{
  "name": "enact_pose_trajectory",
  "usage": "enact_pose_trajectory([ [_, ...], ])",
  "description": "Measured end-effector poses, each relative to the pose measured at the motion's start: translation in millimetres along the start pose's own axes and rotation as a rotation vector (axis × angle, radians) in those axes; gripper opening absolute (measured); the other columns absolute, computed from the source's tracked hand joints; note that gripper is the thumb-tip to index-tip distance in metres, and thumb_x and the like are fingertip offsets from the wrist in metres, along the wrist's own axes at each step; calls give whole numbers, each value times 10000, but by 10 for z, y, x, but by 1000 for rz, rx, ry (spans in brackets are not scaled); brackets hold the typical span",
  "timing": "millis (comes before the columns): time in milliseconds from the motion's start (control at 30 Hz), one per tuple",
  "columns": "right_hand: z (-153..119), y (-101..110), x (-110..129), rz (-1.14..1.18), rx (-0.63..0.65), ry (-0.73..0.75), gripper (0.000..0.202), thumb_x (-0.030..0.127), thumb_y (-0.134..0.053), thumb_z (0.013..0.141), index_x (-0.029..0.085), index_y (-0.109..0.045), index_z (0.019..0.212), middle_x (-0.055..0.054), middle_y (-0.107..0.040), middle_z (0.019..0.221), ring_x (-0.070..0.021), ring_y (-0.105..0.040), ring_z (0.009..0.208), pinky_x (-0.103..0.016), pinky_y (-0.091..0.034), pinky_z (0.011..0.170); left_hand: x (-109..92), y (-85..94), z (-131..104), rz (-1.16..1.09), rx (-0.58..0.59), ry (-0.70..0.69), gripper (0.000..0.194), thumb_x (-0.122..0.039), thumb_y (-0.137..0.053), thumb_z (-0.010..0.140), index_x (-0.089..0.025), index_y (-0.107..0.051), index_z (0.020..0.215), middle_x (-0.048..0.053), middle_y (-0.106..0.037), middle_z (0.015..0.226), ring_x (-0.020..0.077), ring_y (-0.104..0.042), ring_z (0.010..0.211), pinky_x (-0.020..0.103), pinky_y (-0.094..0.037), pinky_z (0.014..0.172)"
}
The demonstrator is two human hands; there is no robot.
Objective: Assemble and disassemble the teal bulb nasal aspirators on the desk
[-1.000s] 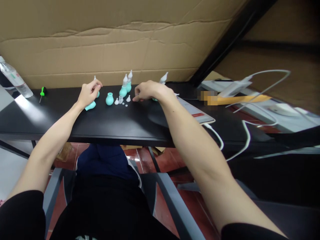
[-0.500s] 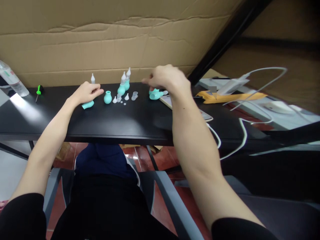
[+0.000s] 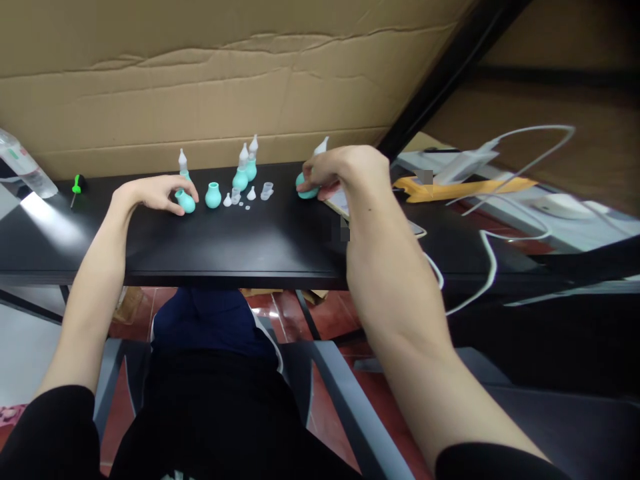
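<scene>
My left hand (image 3: 163,195) has thumb and fingers round a tilted teal bulb (image 3: 187,202) on the black table. Behind it stands a teal bulb with a white tip (image 3: 183,161). My right hand (image 3: 325,175) grips an upright teal bulb with a white nozzle (image 3: 306,189), partly hidden by the fingers. Between the hands stand an open teal bulb (image 3: 213,196) and two tipped bulbs, the nearer one (image 3: 241,179) in front of the other (image 3: 251,169). Small white cones (image 3: 251,193), clear cups (image 3: 267,191) and tiny discs (image 3: 247,208) lie beside them.
A phone (image 3: 340,203) lies under my right forearm, with a white cable (image 3: 487,267) to its right. Farther right is a yellow strip (image 3: 450,190). A green screwdriver (image 3: 76,187) and a plastic bottle (image 3: 30,167) are at the left. Cardboard (image 3: 200,100) stands behind the table.
My left hand has closed round the nearby bulb, which now shows its round end. My right hand has come down onto the right-hand bulb, which now stands upright instead of lying down.
</scene>
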State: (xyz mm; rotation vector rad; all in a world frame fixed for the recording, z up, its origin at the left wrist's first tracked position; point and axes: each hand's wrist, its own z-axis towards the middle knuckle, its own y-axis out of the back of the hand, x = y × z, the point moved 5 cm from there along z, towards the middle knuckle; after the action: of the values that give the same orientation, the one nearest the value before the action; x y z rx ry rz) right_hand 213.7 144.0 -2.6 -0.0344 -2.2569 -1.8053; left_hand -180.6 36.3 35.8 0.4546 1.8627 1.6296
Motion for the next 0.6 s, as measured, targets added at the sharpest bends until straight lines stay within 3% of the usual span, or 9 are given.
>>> enact_pose_trajectory([
  [67, -92, 38, 78, -47, 73, -66, 489, 617, -905, 1099, 194, -826, 868, -119, -755, 650, -336, -799, 764, -545, -648, 892, 27, -9, 25, -11, -29, 2, 605, -648, -825, 941, -247, -833, 1394, 109, -838, 1422, 265, -806, 1174, 350, -620, 1032],
  [167, -253, 127, 244, -33, 32, -39, 347, 436, -925, 1090, 195, -837, 855, -114, -785, 674, -319, -824, 814, -488, -645, 870, 84, -18, 48, -35, -63, 27, 636, -589, -865, 930, -247, -779, 1459, 68, -865, 1163, 256, -825, 1020, 348, -617, 945],
  [267, -465, 205, 337, -11, -40, -136, 226, 285, -920, 1056, 203, -848, 858, -108, -812, 714, -327, -851, 854, -497, -668, 938, 101, -11, 55, -41, -89, 37, 609, -551, -889, 902, -251, -749, 1413, 38, -845, 1037, 256, -825, 944, 348, -606, 911],
  [367, -686, 307, 454, 16, -159, -131, 244, 312, -913, 1057, 228, -834, 842, -109, -798, 707, -370, -867, 897, -565, -685, 1026, 95, -14, 67, -34, -103, 61, 616, -569, -875, 883, -237, -745, 1386, 59, -853, 1064, 268, -832, 968, 352, -600, 914],
  [500, -1000, 426, 649, 72, -313, -19, 199, 294, -890, 1039, 261, -792, 869, -107, -743, 665, -455, -875, 1024, -675, -672, 1106, 79, -36, 70, -49, -106, 85, 694, -592, -848, 882, -208, -734, 1449, 83, -862, 1109, 265, -835, 990, 339, -595, 901],
  [600, -1312, 504, 856, 178, -462, 72, 213, 269, -821, 1061, 281, -703, 883, -77, -694, 655, -437, -868, 1074, -653, -633, 1198, 59, -19, 35, -48, -108, 71, 749, -663, -852, 918, -218, -736, 1509, 77, -867, 1139, 251, -827, 994, 325, -593, 891],
])
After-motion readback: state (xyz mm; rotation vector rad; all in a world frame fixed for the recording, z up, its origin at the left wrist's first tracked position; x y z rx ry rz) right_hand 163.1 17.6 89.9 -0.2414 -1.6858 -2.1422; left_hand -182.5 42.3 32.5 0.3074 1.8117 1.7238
